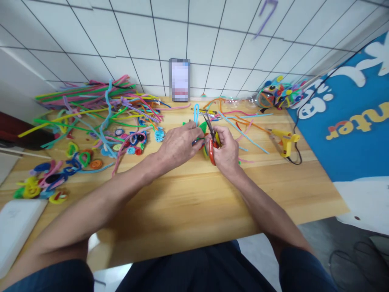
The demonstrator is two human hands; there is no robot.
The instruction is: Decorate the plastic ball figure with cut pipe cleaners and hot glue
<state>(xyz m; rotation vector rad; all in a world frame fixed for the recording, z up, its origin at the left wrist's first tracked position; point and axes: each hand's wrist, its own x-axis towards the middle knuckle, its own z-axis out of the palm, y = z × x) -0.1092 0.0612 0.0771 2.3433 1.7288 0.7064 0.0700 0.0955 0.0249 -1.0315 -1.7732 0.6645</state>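
Note:
My right hand (225, 148) grips orange-handled scissors (212, 153), their dark blades slightly apart and pointing up and away from me. Beside them my left hand (180, 142) has its fingers bent and closed. What lies between those fingers is mostly hidden. A light blue pipe cleaner (197, 109) bent into a loop sticks up behind the left fingertips; whether they hold it I cannot tell. Close by, between the two hands, shows a green piece (203, 126), partly covered by the fingers.
A pile of colourful pipe cleaners (88, 93) fills the back left, with coiled shapes (32, 187) nearer. A phone (180, 81) leans on the tiled wall. To the right are a yellow glue gun (285, 142) with its cord and a clear bag (273, 95) of colourful pieces.

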